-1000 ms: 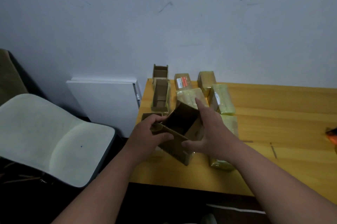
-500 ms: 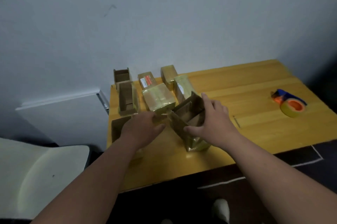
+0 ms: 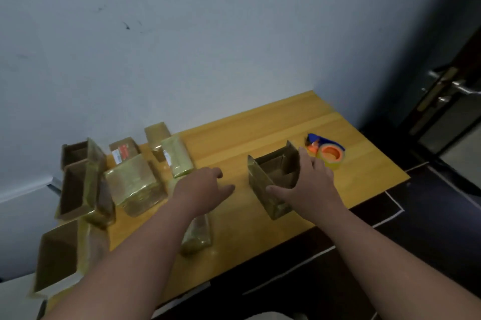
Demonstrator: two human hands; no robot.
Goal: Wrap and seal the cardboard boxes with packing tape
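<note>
The right hand grips an open cardboard box that stands on the yellow worktop, thumb on its near side and fingers over its far wall, just beside the orange-cored tape dispenser. The left hand hovers over the worktop with fingers loosely spread, holding nothing, apart from the box. To the left sit several tape-wrapped boxes and 3 open boxes along the worktop's left edge.
</note>
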